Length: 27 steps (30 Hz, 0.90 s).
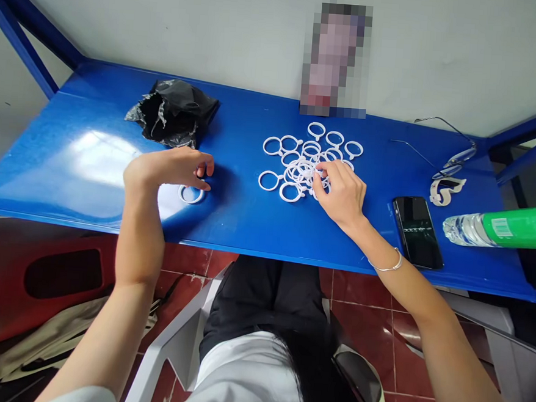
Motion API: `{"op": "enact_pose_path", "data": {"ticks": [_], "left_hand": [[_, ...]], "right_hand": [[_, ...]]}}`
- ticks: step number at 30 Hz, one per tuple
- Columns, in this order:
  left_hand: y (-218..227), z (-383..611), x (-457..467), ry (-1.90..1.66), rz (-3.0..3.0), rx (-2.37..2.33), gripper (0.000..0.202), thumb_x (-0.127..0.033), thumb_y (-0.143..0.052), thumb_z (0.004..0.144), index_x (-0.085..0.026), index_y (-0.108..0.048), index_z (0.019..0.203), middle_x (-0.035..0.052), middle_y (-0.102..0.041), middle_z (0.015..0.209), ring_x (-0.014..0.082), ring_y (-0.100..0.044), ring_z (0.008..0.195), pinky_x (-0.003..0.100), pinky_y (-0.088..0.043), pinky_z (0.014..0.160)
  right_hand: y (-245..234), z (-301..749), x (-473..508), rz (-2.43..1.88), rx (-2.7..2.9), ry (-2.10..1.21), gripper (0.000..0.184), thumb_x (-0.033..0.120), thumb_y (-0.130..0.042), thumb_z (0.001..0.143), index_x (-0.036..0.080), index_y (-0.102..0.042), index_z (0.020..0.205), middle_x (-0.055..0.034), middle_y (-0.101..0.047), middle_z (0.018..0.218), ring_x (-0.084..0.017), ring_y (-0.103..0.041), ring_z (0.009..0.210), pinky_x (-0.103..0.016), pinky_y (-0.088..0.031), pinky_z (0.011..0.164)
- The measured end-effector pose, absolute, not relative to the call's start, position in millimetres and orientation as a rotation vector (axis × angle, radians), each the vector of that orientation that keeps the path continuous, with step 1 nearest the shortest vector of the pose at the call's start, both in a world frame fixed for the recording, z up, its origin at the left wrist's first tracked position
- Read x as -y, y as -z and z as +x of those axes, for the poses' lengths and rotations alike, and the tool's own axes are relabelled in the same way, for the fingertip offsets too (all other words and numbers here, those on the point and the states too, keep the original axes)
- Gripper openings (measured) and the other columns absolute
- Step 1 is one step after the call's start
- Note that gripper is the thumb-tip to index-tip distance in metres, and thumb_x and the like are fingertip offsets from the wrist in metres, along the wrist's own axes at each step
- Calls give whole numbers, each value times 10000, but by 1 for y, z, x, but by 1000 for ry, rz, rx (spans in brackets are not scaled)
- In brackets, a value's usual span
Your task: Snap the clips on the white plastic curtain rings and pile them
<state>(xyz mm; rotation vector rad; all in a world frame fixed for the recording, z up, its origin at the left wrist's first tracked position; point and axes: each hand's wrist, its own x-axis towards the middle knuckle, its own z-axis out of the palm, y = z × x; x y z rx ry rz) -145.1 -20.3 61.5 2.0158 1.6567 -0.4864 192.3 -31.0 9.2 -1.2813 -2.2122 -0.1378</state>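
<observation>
Rings lie at our curled right hand, one ring at our curled left hand; we cannot tell whether either grips.

The ring pile lies between bag and phone (all on the table).

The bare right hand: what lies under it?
Thin white rings overlap on the glossy blue table, some running beneath the bare right hand; what it covers is hidden.
</observation>
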Motion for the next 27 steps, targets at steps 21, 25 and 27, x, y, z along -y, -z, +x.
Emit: {"op": "enact_pose_path", "data": {"ticks": [21,25,27], "left_hand": [[-15,-45,40,-897,1402,-717,384,-449,-817,733,-152,-616,871,26,-642,794,128,-643,718,264,-554,687],[1,-33,42,-872,1193,-669,388,-413,-845,702,-155,-612,874,1,-614,784,96,-607,692,226,-527,675],[3,-31,42,-875,1157,-668,378,-391,-850,698,-154,-618,878,0,-607,793,94,-605,710,222,-524,694]], "right_hand": [[-8,188,41,-622,2442,53,216,240,-538,950,198,-646,1132,-49,-728,950,-165,-675,827,-278,-526,674],[-7,188,43,-489,2483,162,220,192,-521,963,248,-646,1134,-13,-703,900,-131,-634,773,-242,-462,612],[-7,188,44,-457,2485,221,222,169,-514,968,260,-654,1115,-3,-694,879,-117,-620,771,-230,-444,610]]}}
